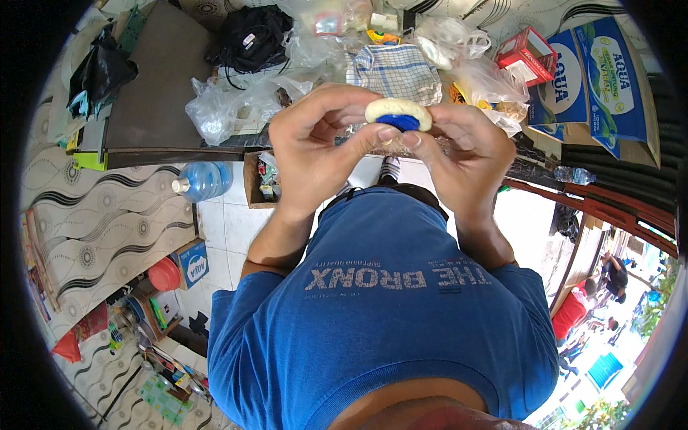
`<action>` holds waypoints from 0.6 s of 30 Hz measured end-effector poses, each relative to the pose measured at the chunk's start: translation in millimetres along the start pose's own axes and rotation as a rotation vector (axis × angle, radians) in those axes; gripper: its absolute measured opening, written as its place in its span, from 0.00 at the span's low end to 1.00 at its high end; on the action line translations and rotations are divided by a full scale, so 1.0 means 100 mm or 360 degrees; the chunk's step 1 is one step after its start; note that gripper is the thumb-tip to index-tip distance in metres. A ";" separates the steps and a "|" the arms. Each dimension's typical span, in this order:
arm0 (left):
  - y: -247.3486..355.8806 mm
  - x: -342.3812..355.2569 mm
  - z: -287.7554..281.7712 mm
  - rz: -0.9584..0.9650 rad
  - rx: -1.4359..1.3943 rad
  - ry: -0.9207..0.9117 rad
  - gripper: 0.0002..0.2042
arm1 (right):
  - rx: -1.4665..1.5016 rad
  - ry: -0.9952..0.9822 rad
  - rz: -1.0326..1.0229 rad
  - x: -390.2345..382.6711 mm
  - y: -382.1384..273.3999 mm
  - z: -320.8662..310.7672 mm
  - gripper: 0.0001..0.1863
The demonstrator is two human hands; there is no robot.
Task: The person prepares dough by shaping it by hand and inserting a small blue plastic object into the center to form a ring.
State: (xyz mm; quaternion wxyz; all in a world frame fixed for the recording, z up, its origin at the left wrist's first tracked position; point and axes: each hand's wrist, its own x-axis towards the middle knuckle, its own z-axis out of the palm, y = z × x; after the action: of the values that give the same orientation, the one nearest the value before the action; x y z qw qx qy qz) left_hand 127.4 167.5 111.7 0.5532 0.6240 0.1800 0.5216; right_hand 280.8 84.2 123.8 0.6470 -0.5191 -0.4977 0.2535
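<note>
Both my hands hold up a small cream-coloured oval piece (380,108) with a rounded rim, in front of my chest. A deep blue patch (401,122) shows on its near side; I cannot tell what it is made of. My left hand (313,140) pinches the left end, its thumb against the lower edge. On the right end, my right hand (469,147) closes with thumb below and fingers behind. The thumb tips are close together under the piece, and the far fingertips are partly hidden behind it.
Beyond my hands, a cluttered table (161,79) carries a checked cloth (393,68), clear plastic bags (226,111), a black bag (251,37), a red box (527,56) and a blue carton (609,79). A large water bottle (204,182) and an open box (256,180) lie left of me.
</note>
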 end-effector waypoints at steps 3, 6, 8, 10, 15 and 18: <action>-0.06 0.00 0.01 -0.0312 -0.0252 0.0010 0.16 | -0.0033 -0.0002 0.0115 0.03 0.02 0.02 0.14; -0.15 0.01 -0.01 -0.0365 -0.0192 -0.0004 0.16 | -0.0035 -0.0024 0.0182 0.02 0.10 0.02 0.12; -0.16 0.01 -0.02 -0.0395 -0.0163 0.0003 0.16 | 0.0017 -0.0022 0.0253 0.02 0.13 0.02 0.11; -0.17 0.00 -0.02 -0.0442 -0.0180 0.0023 0.16 | 0.0036 -0.0001 0.0247 0.01 0.16 0.04 0.11; -0.19 -0.03 -0.05 -0.0532 -0.0146 0.0034 0.14 | -0.0155 0.0038 0.0137 -0.02 0.20 0.08 0.11; -0.20 -0.06 -0.05 -0.0388 -0.0127 0.0034 0.13 | -0.0330 -0.0012 0.0007 -0.05 0.19 0.06 0.13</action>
State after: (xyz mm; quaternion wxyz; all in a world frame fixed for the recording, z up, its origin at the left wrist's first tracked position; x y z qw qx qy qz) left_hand 128.4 171.8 90.4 0.6351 0.5693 0.2395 0.4638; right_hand 277.0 88.7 104.0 0.5874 -0.5833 -0.5225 0.2040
